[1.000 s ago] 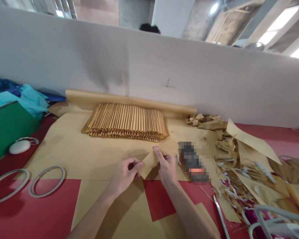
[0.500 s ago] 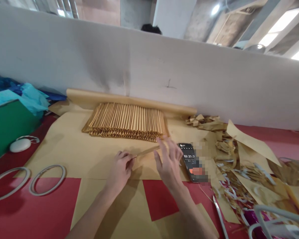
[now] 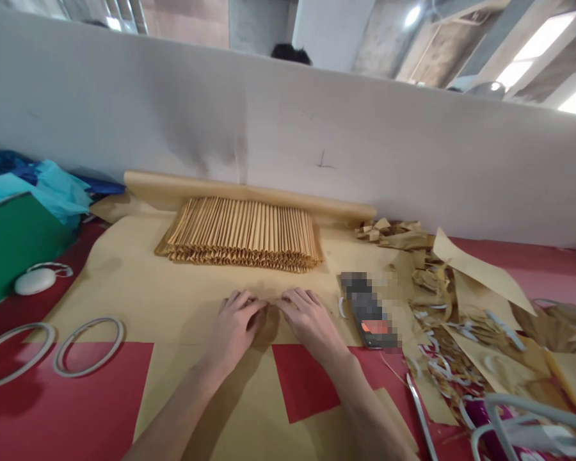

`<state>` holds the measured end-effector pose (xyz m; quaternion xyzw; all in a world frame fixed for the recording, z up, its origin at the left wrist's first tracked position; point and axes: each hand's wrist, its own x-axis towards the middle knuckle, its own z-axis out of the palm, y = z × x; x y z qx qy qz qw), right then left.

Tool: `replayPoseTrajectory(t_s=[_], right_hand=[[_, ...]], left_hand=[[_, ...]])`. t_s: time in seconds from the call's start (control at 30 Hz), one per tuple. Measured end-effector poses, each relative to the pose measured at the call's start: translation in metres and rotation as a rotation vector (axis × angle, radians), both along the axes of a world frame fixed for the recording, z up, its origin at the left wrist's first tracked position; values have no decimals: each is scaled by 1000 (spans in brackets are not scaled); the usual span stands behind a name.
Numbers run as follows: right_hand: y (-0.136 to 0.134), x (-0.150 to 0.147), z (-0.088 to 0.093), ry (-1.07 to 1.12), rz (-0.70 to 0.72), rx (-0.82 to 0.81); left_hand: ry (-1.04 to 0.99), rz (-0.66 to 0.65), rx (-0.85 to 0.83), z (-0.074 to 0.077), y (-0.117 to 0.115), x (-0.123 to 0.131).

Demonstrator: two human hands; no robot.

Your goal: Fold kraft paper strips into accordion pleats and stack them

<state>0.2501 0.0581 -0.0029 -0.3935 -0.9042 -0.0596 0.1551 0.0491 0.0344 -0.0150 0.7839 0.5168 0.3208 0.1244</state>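
Observation:
Both my hands lie side by side on a large sheet of brown kraft paper point(image 3: 139, 288) spread over the red table. My left hand point(image 3: 234, 326) and my right hand point(image 3: 308, 323) press flat on a small folded piece of the same paper point(image 3: 270, 306), which is mostly hidden under the fingers. Fingers of both hands are stretched forward and lie flat. Just beyond them sits a wide stack of pleated brown paper point(image 3: 242, 234).
A paper roll point(image 3: 249, 192) lies against the white partition point(image 3: 288, 128). A phone point(image 3: 365, 307) rests right of my right hand, beside a heap of paper scraps point(image 3: 461, 307). Two white rings point(image 3: 89, 346) and a white oval object point(image 3: 31, 282) lie left, near a green box point(image 3: 14, 243).
The small paper piece was held up between both hands, then laid down. My right hand let go, and now both hands press it flat on the sheet.

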Motion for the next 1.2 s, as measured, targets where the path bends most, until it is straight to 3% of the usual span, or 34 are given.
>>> replayPoseTrajectory(t_s=[0.2,0.43,0.6,0.83,0.93,1.0,1.1,1.2], right_hand=[[-3,-1,6,-28,30,-30],[-4,-3,2,-38,-9,-46],[-4,-5,3,-64,-1,4],[-5,-8,2,-69,-42,66],[-5,-8,3,43,-75,151],[-6,-9,5,137,-109,218],[-9,-13,8,218,-115,268],[-14,-19,9,220,1,228]], left_hand=[[-7,-94,-15,-1,0,0],[-43,-128,-131,1,-5,4],[-61,-65,-172,-2,-5,7],[102,66,-54,1,-7,5],[-28,153,69,6,-7,4],[-169,139,73,10,-7,5],[-373,26,-145,12,-8,9],[-526,43,-331,9,-7,13]])
